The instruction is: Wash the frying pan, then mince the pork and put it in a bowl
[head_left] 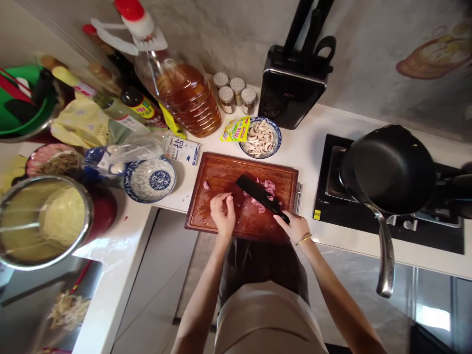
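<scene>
My right hand (296,227) is wrapped round the handle of a black knife (258,195), whose broad blade lies over the wooden cutting board (214,167). Beside and partly under the blade is chopped pink meat (268,187). My left hand (222,212) hovers over the left half of the board, its fingers curled and the thumb close to the fingertips; a small pinkish bit seems to show there, too small to make out. One separate piece of meat (206,185) lies near the board's left edge.
Behind the board stand a bowl of sliced mushrooms (262,139), a knife block (291,88) and a big oil bottle (188,93). A patterned bowl (151,180) and a metal pot (88,211) are at left. On the right, a black pan (394,167) rests on the stove (332,216), handle toward me.
</scene>
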`<state>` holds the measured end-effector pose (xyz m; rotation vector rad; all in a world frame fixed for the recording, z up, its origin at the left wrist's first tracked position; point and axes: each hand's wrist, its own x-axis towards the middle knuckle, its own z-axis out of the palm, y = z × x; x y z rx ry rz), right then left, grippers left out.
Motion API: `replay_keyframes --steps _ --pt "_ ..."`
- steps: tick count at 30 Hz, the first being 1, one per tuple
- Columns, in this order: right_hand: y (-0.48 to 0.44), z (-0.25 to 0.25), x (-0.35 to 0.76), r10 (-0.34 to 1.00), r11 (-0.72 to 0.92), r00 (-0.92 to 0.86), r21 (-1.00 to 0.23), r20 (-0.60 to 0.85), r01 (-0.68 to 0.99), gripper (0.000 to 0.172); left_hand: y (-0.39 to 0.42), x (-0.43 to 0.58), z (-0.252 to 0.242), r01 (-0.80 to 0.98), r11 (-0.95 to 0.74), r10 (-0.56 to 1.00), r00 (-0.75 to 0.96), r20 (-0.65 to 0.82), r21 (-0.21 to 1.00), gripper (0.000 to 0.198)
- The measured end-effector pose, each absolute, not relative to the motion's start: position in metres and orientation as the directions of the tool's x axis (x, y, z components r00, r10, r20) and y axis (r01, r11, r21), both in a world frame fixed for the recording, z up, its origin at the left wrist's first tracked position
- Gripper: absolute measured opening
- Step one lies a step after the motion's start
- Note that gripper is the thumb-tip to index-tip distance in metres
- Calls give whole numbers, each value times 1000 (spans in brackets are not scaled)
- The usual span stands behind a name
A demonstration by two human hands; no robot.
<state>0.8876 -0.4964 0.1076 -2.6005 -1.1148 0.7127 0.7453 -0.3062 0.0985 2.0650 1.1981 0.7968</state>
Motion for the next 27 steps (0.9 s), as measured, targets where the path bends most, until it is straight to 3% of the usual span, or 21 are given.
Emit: replay_keyframes --steps 2,5,9,16,27 --pt "-497 105 895 783 -622 543 -350 -304 701 47 -299 744 120 579 -530 828 511 231 619 22" --pt "-494 101 901 843 -535 461 -343 -277 772 47 -299 764 134 469 -755 559 826 77 459 33" --pt "-486 102 903 882 -466 386 -369 -272 804 46 -307 804 121 257 -831 235 966 -108 494 26" --pt "-477 109 903 912 -397 311 -390 -266 831 43 -313 835 99 289 -798 259 957 -132 529 33" --pt "-507 111 907 867 -485 371 -396 -332 779 43 -262 826 94 452 -664 447 879 -167 596 23"
